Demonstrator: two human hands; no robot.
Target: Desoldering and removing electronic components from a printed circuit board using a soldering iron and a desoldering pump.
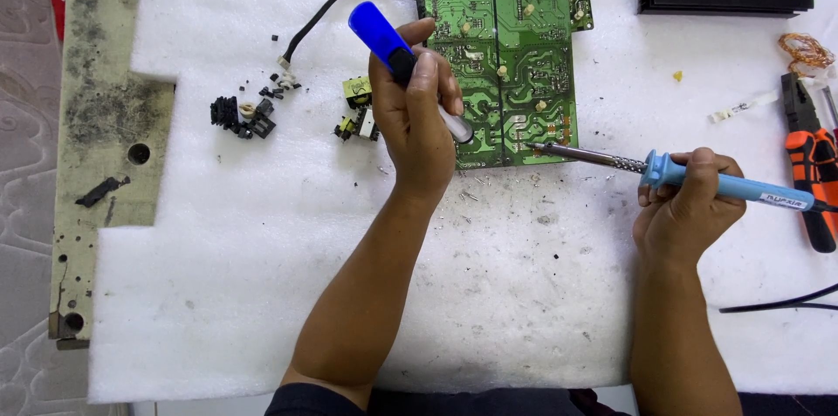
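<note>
Left hand [417, 115]: closed in a fist around a blue-capped desoldering pump [397, 56], its pale tip pressed to the green circuit board [504, 58]. Right hand [688, 205]: fingers closed on the light-blue handle of a soldering iron [663, 171], metal tip touching the board's lower edge. Board top cut off by the frame; pump body mostly hidden by fingers. Board lies directly ahead of both hands on white foam sheet [262, 276]. Loose black components [240, 113] well left.

An electronics repair workshop: a green circuit board [502, 49] on white foam sheet [262, 250], a soldering iron [681, 176], pulled components [240, 112], orange-handled pliers [812, 171].
</note>
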